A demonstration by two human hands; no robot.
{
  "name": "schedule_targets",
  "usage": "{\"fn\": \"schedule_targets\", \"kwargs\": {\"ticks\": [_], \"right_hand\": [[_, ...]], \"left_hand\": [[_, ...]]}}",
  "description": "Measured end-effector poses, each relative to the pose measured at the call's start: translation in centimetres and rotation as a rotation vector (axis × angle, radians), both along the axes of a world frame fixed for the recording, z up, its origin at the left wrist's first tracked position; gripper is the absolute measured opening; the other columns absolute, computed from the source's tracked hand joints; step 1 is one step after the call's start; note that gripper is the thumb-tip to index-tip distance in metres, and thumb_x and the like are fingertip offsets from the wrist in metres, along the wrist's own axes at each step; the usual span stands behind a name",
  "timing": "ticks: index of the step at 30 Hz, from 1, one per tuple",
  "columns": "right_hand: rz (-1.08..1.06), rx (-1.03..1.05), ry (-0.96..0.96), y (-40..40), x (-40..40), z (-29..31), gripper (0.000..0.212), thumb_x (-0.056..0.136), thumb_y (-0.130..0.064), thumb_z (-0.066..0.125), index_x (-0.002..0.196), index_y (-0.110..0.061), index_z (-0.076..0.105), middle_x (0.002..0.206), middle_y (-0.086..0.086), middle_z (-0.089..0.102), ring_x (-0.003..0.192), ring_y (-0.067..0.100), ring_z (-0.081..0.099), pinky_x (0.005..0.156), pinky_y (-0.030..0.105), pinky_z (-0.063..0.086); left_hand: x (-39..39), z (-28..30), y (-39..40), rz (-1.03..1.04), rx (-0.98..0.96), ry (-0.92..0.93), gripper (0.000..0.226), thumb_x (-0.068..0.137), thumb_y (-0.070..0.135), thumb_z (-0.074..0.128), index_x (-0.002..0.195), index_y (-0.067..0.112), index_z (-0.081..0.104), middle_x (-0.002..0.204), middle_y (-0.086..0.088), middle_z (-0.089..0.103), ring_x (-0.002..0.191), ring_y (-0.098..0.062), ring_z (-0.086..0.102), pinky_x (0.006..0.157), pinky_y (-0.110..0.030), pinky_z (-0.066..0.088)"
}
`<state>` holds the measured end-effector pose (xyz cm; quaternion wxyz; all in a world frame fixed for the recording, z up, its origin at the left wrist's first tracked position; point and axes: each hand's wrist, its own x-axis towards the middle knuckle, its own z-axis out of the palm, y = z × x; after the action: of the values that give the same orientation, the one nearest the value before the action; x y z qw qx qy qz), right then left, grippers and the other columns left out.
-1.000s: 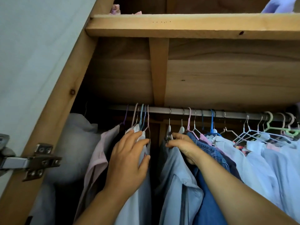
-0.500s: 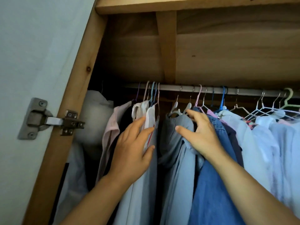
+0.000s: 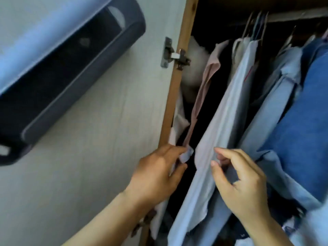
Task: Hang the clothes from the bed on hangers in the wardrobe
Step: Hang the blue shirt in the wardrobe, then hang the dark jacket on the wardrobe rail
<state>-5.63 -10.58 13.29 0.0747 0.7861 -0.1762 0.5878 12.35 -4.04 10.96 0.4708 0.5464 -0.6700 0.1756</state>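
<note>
— Head view: where are the clothes?
— Hanging on the rail inside the wardrobe: a pale blue shirt in the middle, a pink garment left of it, a denim piece to the right.
— And the hands?
— The left hand grips a light fabric edge by the wardrobe frame, fingers curled round it. The right hand pinches the pale blue shirt's lower edge — thumb and fingertips closed on the cloth
</note>
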Motion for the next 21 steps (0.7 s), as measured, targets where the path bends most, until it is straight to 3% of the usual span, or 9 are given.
{"fn": "schedule_targets", "kwargs": {"ticks": [4,8,10,11,14,18,21], "right_hand": [[0.235,0.158,0.063,5.6,4.7,-7.1,0.023,0.083,-0.025,0.057,0.09,-0.008,0.071,0.071,-0.004,0.062,0.067,0.006,0.056,0.069,0.014,0.045],[0.481,0.246,0.175,13.1,10.9,-13.0,0.018,0.081,-0.026,0.058,0.089,-0.016,0.071,0.069,-0.013,0.059,0.063,0.001,0.055,0.067,0.013,0.044],[0.545,0.295,0.237,15.5,12.4,-14.6,0.021,0.08,-0.027,0.058,0.091,-0.015,0.071,0.07,-0.014,0.057,0.061,0.003,0.055,0.067,0.013,0.044],[0.684,0.331,0.299,20.1,16.1,-16.9,0.023,0.08,-0.028,0.058,0.092,-0.015,0.071,0.069,-0.014,0.057,0.061,0.004,0.055,0.067,0.014,0.045],[0.719,0.387,0.398,22.9,18.4,-18.2,0.028,0.078,-0.03,0.057,0.096,-0.015,0.071,0.067,-0.014,0.058,0.061,0.005,0.055,0.066,0.018,0.046],[0.969,0.402,0.584,34.1,26.4,-22.2,0.028,0.078,-0.036,0.055,0.104,-0.028,0.062,0.068,-0.014,0.056,0.06,0.005,0.054,0.063,0.02,0.046],[1.152,0.399,0.661,42.2,30.5,-23.9,0.03,0.075,-0.037,0.054,0.105,-0.031,0.055,0.069,-0.018,0.052,0.064,-0.001,0.049,0.062,0.015,0.043]], "left_hand": [[2.5,-6.0,9.8,0.222,0.346,0.023,0.06,0.078,0.064,0.019,0.128,0.041,0.043,0.116,0.015,0.058,0.101,-0.008,0.059,0.081,-0.026,0.048],[6.0,-12.1,21.4,0.445,0.504,0.18,0.051,0.083,0.059,0.028,0.13,0.045,0.043,0.115,0.02,0.059,0.108,-0.001,0.05,0.08,-0.014,0.04],[7.8,-14.3,24.8,0.555,0.525,0.224,0.05,0.082,0.057,0.029,0.127,0.043,0.046,0.109,0.02,0.062,0.107,-0.001,0.049,0.079,-0.015,0.041],[9.1,-16.8,31.5,0.698,0.552,0.311,0.049,0.082,0.057,0.03,0.125,0.042,0.049,0.105,0.02,0.063,0.101,-0.002,0.053,0.078,-0.018,0.043],[11.0,-18.7,35.3,0.811,0.59,0.389,0.051,0.078,0.059,0.031,0.115,0.038,0.058,0.09,0.02,0.064,0.078,-0.006,0.061,0.069,-0.024,0.05],[12.9,-21.8,48.8,1.126,0.648,0.503,0.057,0.075,0.057,0.027,0.12,0.037,0.056,0.101,0.015,0.064,0.092,-0.01,0.062,0.079,-0.026,0.047],[13.3,-23.6,56.5,1.3,0.664,0.637,0.047,0.073,0.055,0.035,0.107,0.037,0.062,0.087,0.015,0.066,0.081,-0.011,0.064,0.066,-0.023,0.046]]}}
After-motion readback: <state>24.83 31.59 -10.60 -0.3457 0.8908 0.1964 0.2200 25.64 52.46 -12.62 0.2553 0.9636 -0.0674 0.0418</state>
